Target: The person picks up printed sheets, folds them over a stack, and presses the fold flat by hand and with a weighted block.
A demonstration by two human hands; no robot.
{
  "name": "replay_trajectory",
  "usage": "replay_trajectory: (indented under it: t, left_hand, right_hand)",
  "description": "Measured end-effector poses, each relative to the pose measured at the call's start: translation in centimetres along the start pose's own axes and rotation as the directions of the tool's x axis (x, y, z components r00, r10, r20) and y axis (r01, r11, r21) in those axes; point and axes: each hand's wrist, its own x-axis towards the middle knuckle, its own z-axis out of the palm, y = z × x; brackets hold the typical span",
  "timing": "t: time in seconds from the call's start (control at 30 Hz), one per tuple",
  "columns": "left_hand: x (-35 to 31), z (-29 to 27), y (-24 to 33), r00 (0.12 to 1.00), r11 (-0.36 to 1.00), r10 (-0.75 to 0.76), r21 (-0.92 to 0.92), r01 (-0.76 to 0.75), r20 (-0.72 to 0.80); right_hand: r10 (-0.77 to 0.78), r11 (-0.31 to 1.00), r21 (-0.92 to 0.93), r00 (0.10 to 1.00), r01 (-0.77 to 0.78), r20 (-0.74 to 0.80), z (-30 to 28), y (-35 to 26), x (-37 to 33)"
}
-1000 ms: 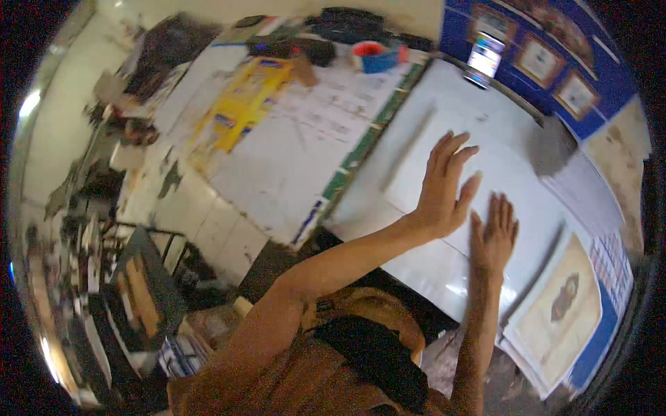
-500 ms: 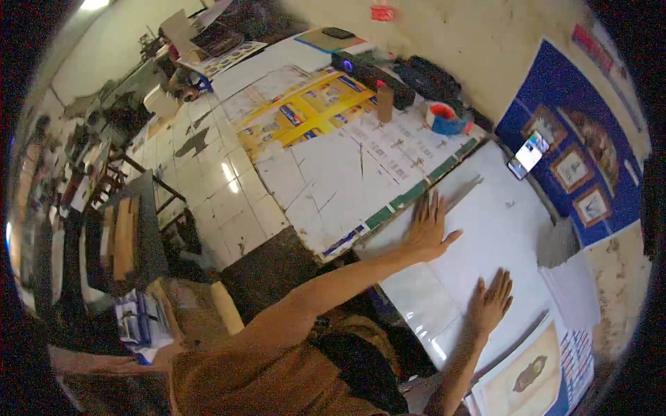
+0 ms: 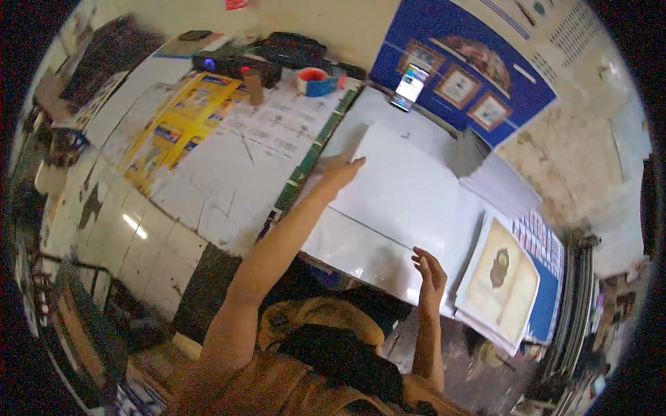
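A large white sheet of paper lies on the white worktop, its left edge lifted a little. My left hand is closed on that left edge, with the thumb on top and the other fingers hidden underneath. Close to the sheet's near edge, my right hand hovers with its fingers loosely bent and apart. I see nothing held in it, and whether its fingertips touch the paper cannot be made out.
A lit phone leans against the blue poster at the back. Stacked printed sheets lie on the right. Left of the worktop, a paper-covered table carries a tape roll and a brown cylinder.
Both hands lay flat on the white surface before. The left now grips and raises the paper's left edge; the right has come off toward me. My view has swung to the right.
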Motion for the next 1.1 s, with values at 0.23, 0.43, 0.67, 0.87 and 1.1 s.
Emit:
replay_trajectory:
  t: [0.23,0.43,0.67,0.87,1.1]
  left_hand:
    - [-3.2,0.2,0.9,1.0,0.998,0.011,-0.068,-0.01,0.001]
    - [-13.1,0.9,-1.4,0.911,0.641,0.4,-0.741,-0.199,0.101]
    - [-15.2,2.7,-6.2,0.358,0.702,0.569,-0.664,0.257,0.741]
    - [-4.6,6.2,2.1,0.709,0.589,0.699,0.486,-0.646,0.096]
    - [-0.5,9.8,1.3,0.813,0.622,0.535,0.545,-0.563,0.229]
  right_hand:
    - [0.178,0.973,0.128,0.978,-0.191,0.108,-0.3,0.7,-2.4]
    - [0.456,0.814,0.286,0.861,-0.506,0.226,-1.7,-1.9,-4.8]
    - [0.432,0.578,0.742,0.898,-0.341,0.077,-7.8,-5.1,-9.5]
    - [0.511,0.858,0.266,0.681,-0.439,-0.525,-10.9,-7.4,-10.4]
    - [0.414,0.908,0.194,0.728,-0.371,-0.547,-13.5,-5.1,-11.5]
